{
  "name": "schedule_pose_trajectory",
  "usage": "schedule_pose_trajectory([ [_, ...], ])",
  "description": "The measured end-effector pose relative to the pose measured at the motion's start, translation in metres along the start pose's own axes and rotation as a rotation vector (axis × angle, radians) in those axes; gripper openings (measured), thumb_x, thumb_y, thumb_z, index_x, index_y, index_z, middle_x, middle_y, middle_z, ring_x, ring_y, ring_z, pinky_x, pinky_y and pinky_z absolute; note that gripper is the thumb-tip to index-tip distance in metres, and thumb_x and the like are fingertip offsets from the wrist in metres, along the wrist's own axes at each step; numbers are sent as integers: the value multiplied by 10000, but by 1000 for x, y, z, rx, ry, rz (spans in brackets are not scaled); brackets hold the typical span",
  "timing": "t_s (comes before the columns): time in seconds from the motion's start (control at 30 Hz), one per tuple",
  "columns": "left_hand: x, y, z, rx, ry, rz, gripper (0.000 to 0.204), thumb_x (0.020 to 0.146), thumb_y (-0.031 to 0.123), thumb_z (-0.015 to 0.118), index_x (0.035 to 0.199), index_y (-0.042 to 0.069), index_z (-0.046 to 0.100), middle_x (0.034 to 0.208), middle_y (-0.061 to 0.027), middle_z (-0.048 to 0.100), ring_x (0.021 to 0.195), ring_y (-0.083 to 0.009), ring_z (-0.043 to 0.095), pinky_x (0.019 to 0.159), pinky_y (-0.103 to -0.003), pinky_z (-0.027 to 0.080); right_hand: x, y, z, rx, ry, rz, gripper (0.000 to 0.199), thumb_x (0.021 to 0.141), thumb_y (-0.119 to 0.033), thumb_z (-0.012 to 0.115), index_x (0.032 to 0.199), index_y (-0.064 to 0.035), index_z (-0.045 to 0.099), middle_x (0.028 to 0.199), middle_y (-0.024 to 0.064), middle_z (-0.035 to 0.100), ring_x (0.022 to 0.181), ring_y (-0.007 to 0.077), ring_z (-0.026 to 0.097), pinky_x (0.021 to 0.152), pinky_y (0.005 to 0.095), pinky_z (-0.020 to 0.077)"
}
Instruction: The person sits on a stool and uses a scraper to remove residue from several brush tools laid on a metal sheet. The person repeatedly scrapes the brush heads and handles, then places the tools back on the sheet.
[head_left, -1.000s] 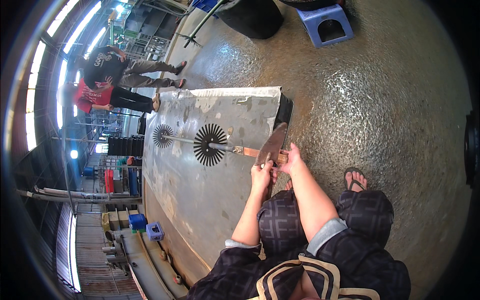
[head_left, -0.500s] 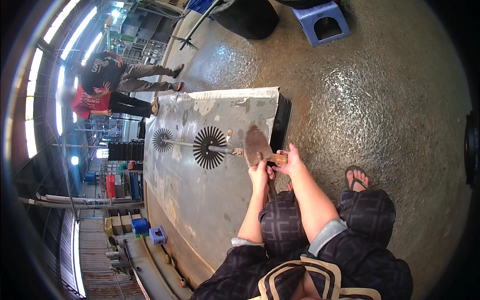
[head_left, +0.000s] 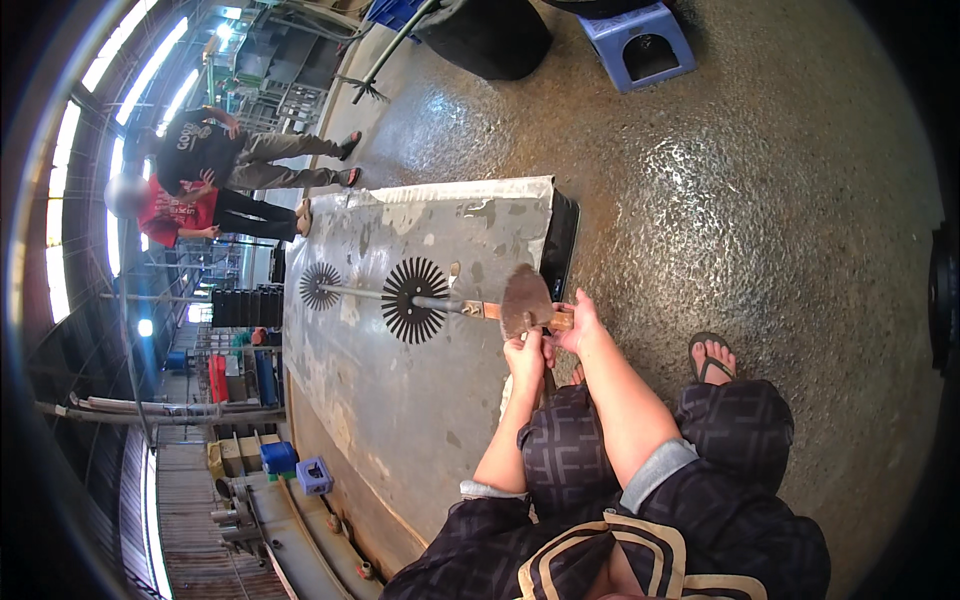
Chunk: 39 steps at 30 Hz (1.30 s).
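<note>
2 hands, left hand [head_left: 525, 352] and right hand [head_left: 577, 322], grip a rod [head_left: 470, 307] over a grey slab [head_left: 400, 400] on wet concrete floor [head_left: 760, 200].

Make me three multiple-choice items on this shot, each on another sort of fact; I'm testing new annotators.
1. Where do the black spiked discs lie?
A. on the grey table
B. on the blue stool
C. on the floor

2. How many spiked discs sit on the rod?
A. one
B. two
C. four

3. What is the left hand doing?
A. hanging free
B. gripping the flat rusty blade
C. resting on a knee

Key: 1 A, the discs rest on the table; 2 B, a large and a small one show; 3 B, its fingers close at the blade's base, beside the right hand.
</note>
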<state>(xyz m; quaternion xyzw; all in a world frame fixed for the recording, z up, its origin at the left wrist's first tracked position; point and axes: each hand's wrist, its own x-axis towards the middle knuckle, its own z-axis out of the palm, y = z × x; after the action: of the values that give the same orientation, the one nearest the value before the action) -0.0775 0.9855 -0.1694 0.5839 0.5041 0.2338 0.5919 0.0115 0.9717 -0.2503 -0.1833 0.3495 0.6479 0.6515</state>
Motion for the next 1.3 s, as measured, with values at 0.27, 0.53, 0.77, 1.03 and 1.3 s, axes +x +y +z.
schedule_pose_trajectory([
  [0.27,2,-9,0,13,29,79,324,832,124,497,527,42,429,446,-45,442,336,-123,389,319,-263,286,2,-3,0,9,5,5,576,865,-589,265,857,-80,534,812,50,560,842,286,505,903,545,270],
  [0.53,4,-15,-2,-63,25,81,261,842,107,496,594,30,466,448,-33,437,336,-111,384,316,-252,285,0,-4,2,17,3,-4,578,867,-589,262,850,-80,535,803,40,561,798,269,505,875,531,295],
  [0.77,5,-12,3,-143,100,79,280,847,101,481,578,32,450,448,-35,440,333,-108,378,318,-246,279,11,-5,-4,24,-33,1,580,865,-594,265,811,-84,536,787,41,560,777,268,505,862,528,305],
  [1.03,1,-15,0,-49,8,99,227,842,97,497,633,15,460,460,-45,452,342,-115,392,326,-248,297,2,-5,1,21,0,8,567,855,-594,300,824,-79,533,770,29,560,781,270,506,886,541,291],
  [1.3,7,-22,-4,-93,33,84,109,844,98,492,782,9,483,462,-32,441,337,-110,379,314,-253,287,-1,-4,3,19,14,8,542,849,-587,336,837,-84,537,755,27,560,802,274,516,882,536,292],
])
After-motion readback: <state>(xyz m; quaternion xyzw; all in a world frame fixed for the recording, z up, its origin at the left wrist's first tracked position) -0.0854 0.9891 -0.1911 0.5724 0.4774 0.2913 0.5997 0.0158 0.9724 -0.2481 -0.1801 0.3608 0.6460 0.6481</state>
